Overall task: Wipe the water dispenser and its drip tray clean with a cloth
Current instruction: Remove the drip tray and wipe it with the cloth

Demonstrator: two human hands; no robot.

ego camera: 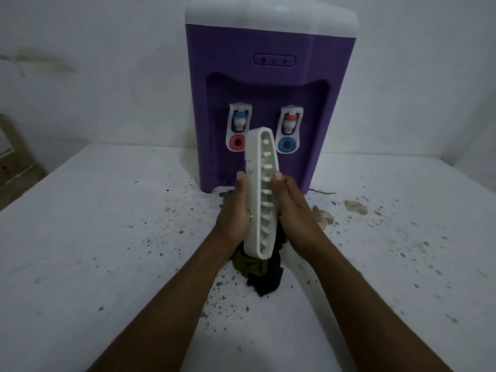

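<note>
A purple water dispenser (265, 84) with a white top stands against the wall at the back of the table. In front of it I hold the white slotted drip tray (261, 189) on edge, its long axis pointing away from me. My left hand (234, 210) grips the tray's left side, and my right hand (291, 208) grips its right side, thumb on the grille. A dark olive and black cloth (261, 272) lies bunched on the table under the tray's near end, partly hidden by my hands.
The white table (107, 237) is speckled with dark spots, densest around the dispenser's base. Brownish stains (354, 206) lie to the right of my hands. A cardboard box (13, 159) sits past the table's left edge. A stained wall is close behind.
</note>
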